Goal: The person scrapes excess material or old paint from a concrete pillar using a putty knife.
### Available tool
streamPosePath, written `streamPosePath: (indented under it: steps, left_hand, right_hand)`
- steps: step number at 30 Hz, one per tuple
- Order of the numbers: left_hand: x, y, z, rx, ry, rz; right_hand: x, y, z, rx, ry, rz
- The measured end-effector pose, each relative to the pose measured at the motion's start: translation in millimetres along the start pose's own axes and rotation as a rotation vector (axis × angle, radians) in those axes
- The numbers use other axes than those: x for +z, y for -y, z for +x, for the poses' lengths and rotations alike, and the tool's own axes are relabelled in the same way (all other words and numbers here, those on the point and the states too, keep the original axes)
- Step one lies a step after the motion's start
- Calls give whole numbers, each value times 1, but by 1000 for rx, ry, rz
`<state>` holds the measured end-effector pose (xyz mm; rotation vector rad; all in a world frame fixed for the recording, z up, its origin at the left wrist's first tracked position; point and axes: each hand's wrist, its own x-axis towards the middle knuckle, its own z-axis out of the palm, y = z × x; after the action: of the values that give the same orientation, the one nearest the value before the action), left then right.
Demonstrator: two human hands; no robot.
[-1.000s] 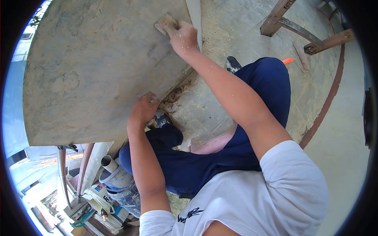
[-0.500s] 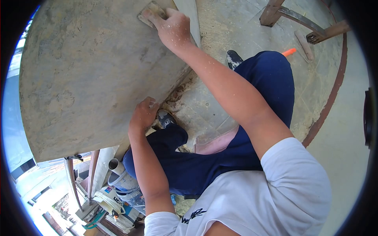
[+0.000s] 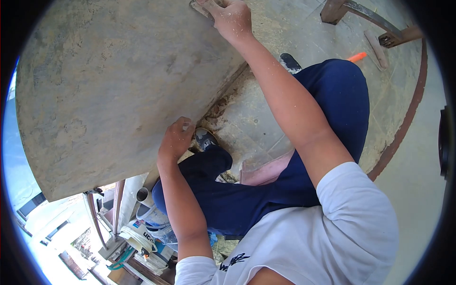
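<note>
My right hand is closed on a flat, dusty sanding block, pressed to the large grey plastered wall near the top of the view. Part of the block is cut off by the frame's upper edge. White specks of dust dot that hand and forearm. Lower down, my left hand is close to the wall's bottom edge, its fingers loosely bent and apart, with nothing evident in them.
Crumbled debris lines the foot of the wall. A pink board lies by my legs. A wooden frame and an orange object are at upper right. Buckets and a white pipe stand lower left.
My right hand has slid the sanding block up and to the right along the wall. My left hand has stayed nearly in place, and the view has shifted slightly.
</note>
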<state>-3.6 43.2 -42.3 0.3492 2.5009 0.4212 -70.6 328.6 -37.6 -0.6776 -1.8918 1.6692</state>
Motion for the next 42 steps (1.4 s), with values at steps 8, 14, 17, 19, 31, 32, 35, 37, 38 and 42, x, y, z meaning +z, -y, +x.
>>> streamPosePath:
  steps: [8,14,17,19,31,32,35,37,38,42]
  left_hand:
    - [1,9,5,4,-24,54]
    - [-4,-11,-3,-11,1,-13]
    - [0,8,6,10,-22,37]
    - [-4,9,7,10,-28,74]
    - [-2,12,5,-10,-8,56]
    - [-1,13,8,-10,-22,61]
    - [2,13,3,-26,-19,16]
    - [1,2,-4,14,-17,49]
    - [0,0,-6,8,-4,46]
    - [-1,5,-3,-18,-8,38]
  right_hand:
    - [0,-25,-7,226,56,-27]
    - [-16,19,8,47,95,33]
    - [-12,-15,1,142,109,-32]
    - [-9,-15,-7,215,109,-46]
    - [-6,-85,-14,210,116,-196]
    - [-3,-101,-16,246,124,-196]
    - [11,-119,-19,211,76,-242]
    - [20,-96,-18,185,51,-155]
    - [22,-77,-15,134,23,-77]
    - [17,-50,-13,59,42,-35]
